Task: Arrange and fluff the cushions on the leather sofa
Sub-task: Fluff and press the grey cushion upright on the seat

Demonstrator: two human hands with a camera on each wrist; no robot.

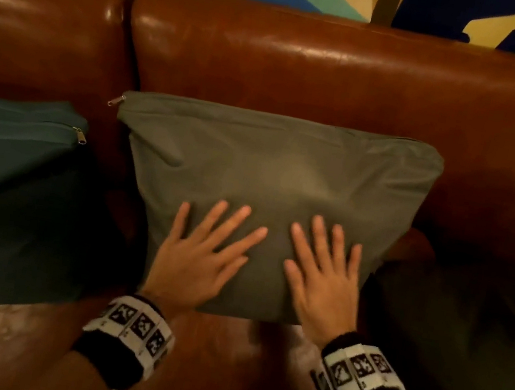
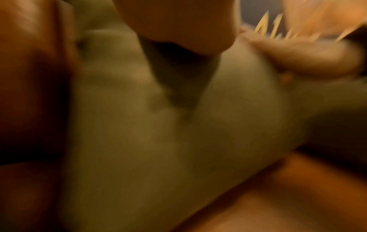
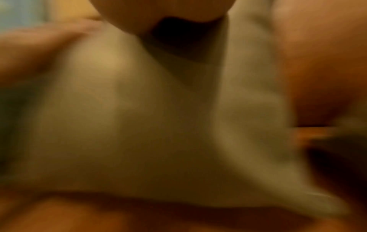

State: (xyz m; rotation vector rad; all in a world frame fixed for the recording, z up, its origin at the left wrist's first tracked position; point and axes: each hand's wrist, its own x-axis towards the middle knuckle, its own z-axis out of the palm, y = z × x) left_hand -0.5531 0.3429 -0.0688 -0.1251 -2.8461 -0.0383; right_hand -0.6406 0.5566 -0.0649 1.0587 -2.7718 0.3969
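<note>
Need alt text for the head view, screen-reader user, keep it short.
Both hands, left hand and right hand, lie flat with fingers spread on an olive-green cushion propped against the back of a brown leather sofa. A darker green cushion stands to its left, and both wrists wear marker bands.

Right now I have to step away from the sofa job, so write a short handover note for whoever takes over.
Left hand: flat, fingers spread, pressing the olive cushion.
Right hand: the same, beside it on the lower half.
Olive cushion: propped against the leather sofa backrest, zipper edge up.
Dark green cushion: leaning on the next seat to the left, untouched.
Done: olive cushion placed.
Left: finish patting it, then probably fluff and straighten the dark green one.
</note>
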